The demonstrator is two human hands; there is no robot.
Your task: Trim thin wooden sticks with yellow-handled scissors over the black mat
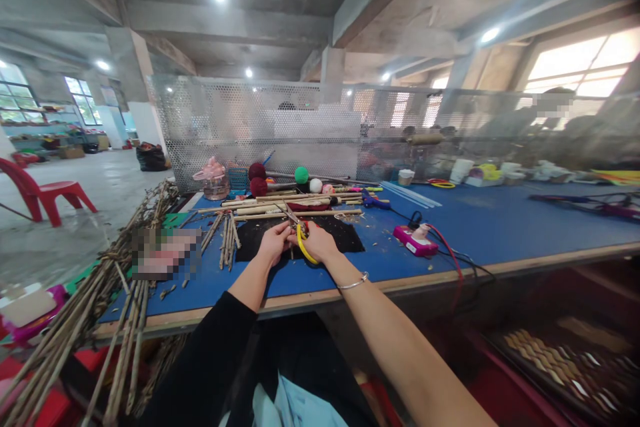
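Note:
My right hand (pixel 320 242) is closed on a pair of scissors with yellow handles (pixel 304 247), the blades pointing up and away to the left. Close beside it, my left hand (pixel 274 242) is closed, its fingertips pinched near the blades; what they hold is too small to make out. Both hands are over a black mat (pixel 350 233) on the blue tabletop (pixel 380 267). Cut twigs (pixel 229 240) lie just left of the mat. Longer peeled sticks (pixel 300 212) lie across behind my hands.
Long branches (pixel 115 287) lean over the table's left end. Yarn balls, including a green one (pixel 301 175), and a pink-lidded jar (pixel 216 180) stand at the back. A blue glue gun (pixel 373 200) and a pink power strip (pixel 416 241) with cords lie to the right. A perforated metal screen (pixel 215 120) stands behind.

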